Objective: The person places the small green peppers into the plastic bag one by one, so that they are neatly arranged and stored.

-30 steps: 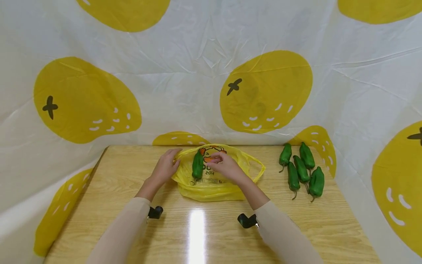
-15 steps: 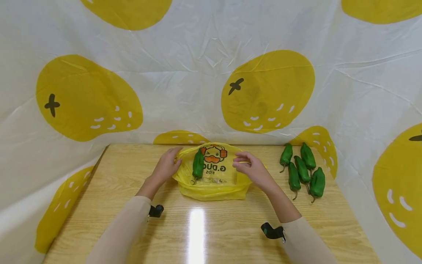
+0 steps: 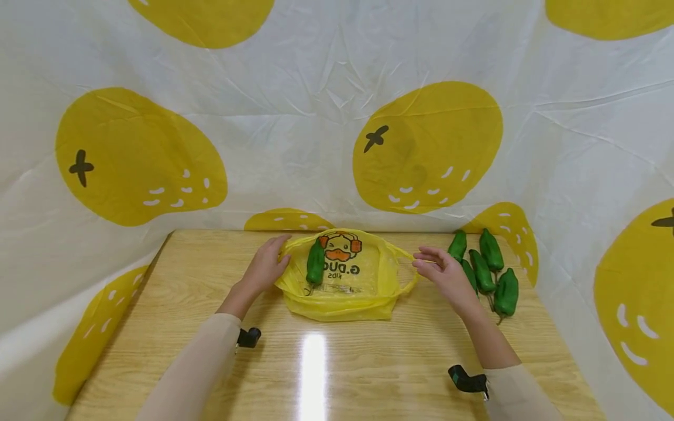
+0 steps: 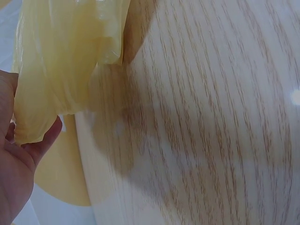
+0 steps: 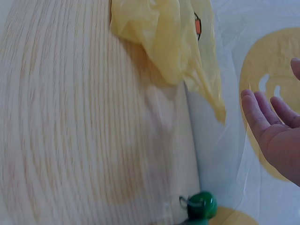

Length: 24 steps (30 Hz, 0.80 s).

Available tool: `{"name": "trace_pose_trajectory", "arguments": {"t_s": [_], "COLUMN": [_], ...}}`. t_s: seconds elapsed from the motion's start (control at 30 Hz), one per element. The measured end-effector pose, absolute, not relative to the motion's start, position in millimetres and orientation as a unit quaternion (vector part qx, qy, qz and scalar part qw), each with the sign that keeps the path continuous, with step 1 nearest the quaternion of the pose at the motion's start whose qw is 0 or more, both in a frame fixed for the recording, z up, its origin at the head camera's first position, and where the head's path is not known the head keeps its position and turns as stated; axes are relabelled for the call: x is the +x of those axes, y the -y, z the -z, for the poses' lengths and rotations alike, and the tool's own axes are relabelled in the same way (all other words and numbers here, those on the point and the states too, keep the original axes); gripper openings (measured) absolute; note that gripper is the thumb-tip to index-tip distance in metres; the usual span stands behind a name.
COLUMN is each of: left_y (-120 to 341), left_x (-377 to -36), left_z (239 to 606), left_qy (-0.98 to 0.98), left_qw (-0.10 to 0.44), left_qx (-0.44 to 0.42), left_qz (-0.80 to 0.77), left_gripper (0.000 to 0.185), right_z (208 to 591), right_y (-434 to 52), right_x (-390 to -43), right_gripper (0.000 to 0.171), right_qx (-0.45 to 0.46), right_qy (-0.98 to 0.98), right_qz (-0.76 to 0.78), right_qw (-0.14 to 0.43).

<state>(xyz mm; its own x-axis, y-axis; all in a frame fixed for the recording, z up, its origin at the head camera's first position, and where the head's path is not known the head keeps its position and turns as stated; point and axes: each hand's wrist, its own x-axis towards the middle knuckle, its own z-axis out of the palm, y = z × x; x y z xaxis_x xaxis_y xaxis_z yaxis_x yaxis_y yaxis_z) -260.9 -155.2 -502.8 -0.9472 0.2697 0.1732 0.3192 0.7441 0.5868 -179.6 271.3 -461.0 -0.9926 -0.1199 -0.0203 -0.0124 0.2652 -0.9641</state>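
Left hand (image 3: 263, 269) pinches yellow bag (image 3: 347, 286) rim; right hand (image 3: 447, 278) relaxed, empty, green peppers (image 3: 487, 272) just beyond it

You have bright, even overhead light; glare streaks the table (image 3: 314, 374); wrist views are soft, slightly blurred, with faint shadows

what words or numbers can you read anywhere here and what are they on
"G.DU" with "KIDS" beneath it, mirrored: printed on the yellow bag under an orange duck head wearing headphones; any further letters are lost in the folds.
A fine line of print lower on the bag: too small to read.
Peppers, table and backdrop: no text; the backdrop shows only yellow fruit shapes.
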Motion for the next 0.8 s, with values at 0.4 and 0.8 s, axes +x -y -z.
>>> {"name": "trace_pose_trajectory", "arguments": {"t_s": [0.4, 0.8], "left_y": [157, 159], "left_x": [-261, -261], "left_z": [499, 500], "left_qy": [0.934, 0.933], "left_qw": [0.040, 0.032], "left_qx": [-0.164, -0.165], "left_qz": [0.316, 0.317], "left_gripper": [0.053, 0.053], "right_z": [473, 496], "right_y": [-331, -356], "right_x": [-171, -166], "right_gripper": [0.077, 0.083], "right_qx": [0.016, 0.035], "right_qy": [-0.852, -0.918], "right_qz": [0.523, 0.395], "right_qw": [-0.014, -0.025]}}
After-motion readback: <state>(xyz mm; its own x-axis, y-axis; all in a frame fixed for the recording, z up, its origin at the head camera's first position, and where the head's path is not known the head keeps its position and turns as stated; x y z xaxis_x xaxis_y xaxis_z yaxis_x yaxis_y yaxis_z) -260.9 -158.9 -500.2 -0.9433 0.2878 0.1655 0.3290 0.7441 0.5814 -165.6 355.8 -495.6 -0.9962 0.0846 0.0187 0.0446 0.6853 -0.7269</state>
